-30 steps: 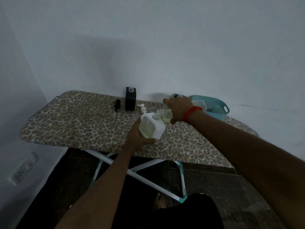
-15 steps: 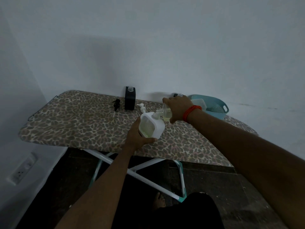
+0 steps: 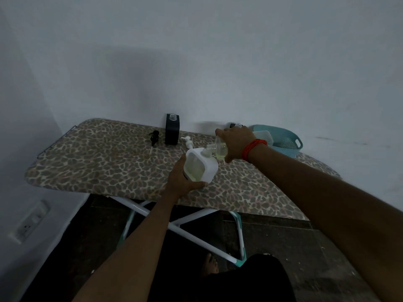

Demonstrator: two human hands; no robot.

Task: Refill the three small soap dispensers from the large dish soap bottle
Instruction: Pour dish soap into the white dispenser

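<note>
Soap bottle (image 3: 220,150), gripped in my right hand (image 3: 236,141), tips neck-down onto the dispenser (image 3: 201,168) my left hand (image 3: 180,182) clasps tilted (so mouths meet).

Dim room, pale walls (image 3: 196,51), dark floor (image 3: 283,236)

Right hand (image 3: 236,141) covers most of soap bottle (image 3: 220,148); left hand (image 3: 182,179) hides base of white dispenser (image 3: 201,167); dark dispenser (image 3: 233,125) behind right hand barely shows.

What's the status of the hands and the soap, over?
Left hand grips white dispenser, tilted. Right hand grips bottle, neck tipped at the dispenser's mouth. Nothing between them; white pump lies just behind.
</note>
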